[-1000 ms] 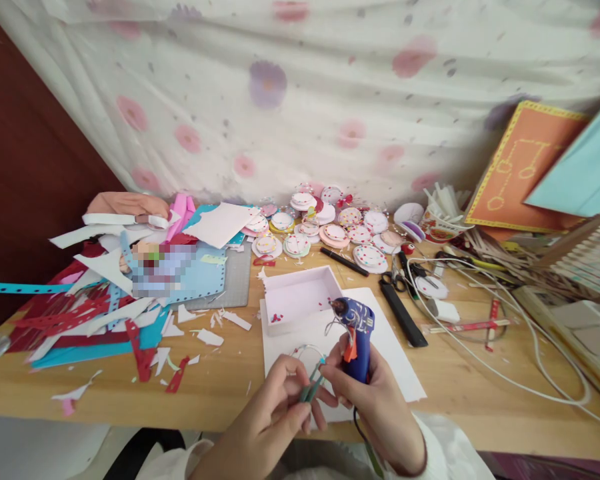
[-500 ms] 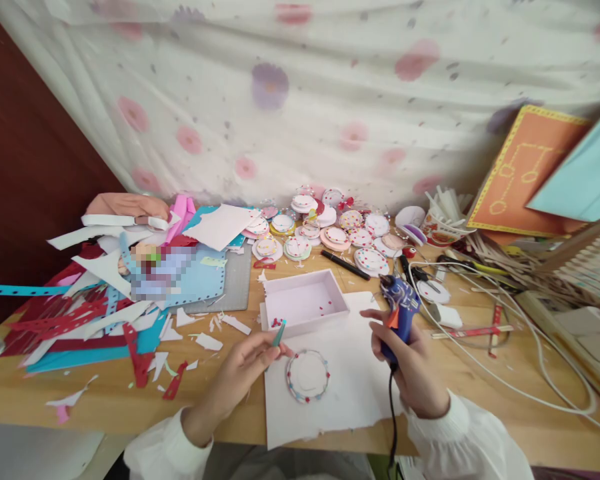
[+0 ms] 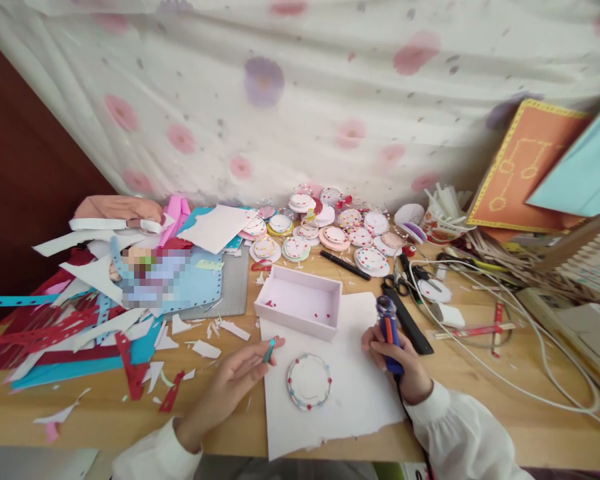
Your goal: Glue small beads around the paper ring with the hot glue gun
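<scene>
My left hand [image 3: 235,373] is closed on small teal tweezers [image 3: 269,351] just left of the wire ring. In my right hand [image 3: 400,363] is a blue glue gun [image 3: 391,333] with an orange trigger, its nozzle pointing away from me. Between the hands, a round wire ring [image 3: 289,383] strung with red and light blue beads lies around a white disc [image 3: 310,379] on a white paper sheet [image 3: 347,407]. Behind it a pale lilac open box [image 3: 300,323] has a few small red pieces inside.
Several decorated discs [image 3: 335,235] crowd the back. Paper scraps [image 3: 100,333] cover the left side. Black scissors [image 3: 397,287], a white cable [image 3: 540,333] and wooden sticks [image 3: 525,267] lie to the right, near a cup of white sticks [image 3: 443,223].
The box has turned and sits slightly farther back. My right hand has lowered the glue gun, uncovering the scissors. My left hand has drawn left, away from the ring.
</scene>
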